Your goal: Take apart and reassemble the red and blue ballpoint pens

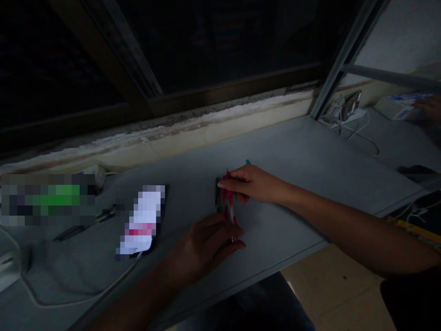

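A red pen (230,210) with a clear barrel stands between my two hands above the table. My right hand (253,183) pinches its red upper part between thumb and fingers. At its lower end my left hand (212,241) is closed, thumb and fingertips on the tip. Just left of my right fingers is a dark pen-like item (217,193), partly hidden; I cannot tell whether it is held or lies on the table. A small blue tip (248,162) shows behind my right hand, the rest of it covered.
Left on the grey table (282,147) lies a lit phone (144,220), its screen blurred, with a white cable (82,301). Beyond it are dark slim items (86,225). Another phone (352,106) leans behind a metal post (330,69). A person's hand (429,106) shows at far right.
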The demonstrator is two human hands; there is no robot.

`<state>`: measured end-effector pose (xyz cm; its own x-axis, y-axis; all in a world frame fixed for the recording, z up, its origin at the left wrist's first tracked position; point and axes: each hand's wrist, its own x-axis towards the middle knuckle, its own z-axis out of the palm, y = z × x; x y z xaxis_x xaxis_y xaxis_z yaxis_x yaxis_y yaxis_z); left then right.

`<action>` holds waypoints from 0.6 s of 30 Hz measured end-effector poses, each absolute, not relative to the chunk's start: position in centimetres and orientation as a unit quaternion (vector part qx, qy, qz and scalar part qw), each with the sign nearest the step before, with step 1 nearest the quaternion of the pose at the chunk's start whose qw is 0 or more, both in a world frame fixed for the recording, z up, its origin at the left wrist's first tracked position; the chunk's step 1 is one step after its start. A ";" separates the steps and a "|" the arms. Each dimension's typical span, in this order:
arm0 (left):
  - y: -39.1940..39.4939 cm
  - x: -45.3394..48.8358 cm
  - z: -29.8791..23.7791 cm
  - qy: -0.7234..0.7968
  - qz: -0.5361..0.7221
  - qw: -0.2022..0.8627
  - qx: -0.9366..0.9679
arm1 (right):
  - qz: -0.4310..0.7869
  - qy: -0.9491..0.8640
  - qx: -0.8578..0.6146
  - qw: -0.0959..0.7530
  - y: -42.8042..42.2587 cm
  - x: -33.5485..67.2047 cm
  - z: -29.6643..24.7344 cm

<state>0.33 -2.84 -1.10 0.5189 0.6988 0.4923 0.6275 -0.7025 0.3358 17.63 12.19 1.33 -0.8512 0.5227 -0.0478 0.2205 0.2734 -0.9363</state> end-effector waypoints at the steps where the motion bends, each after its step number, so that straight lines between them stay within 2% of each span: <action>1: -2.7 0.3 -1.1 0.377 0.311 0.050 0.871 | 0.557 -0.784 -0.234 0.140 12.1 17.6 1.3; 9: -2.0 -0.1 -0.7 0.366 0.248 0.029 0.896 | 0.591 -0.751 -0.245 0.165 11.8 17.7 1.7; 18: -2.0 -0.3 -0.8 0.367 0.302 0.083 0.876 | 0.567 -0.778 -0.233 0.139 11.9 18.0 1.9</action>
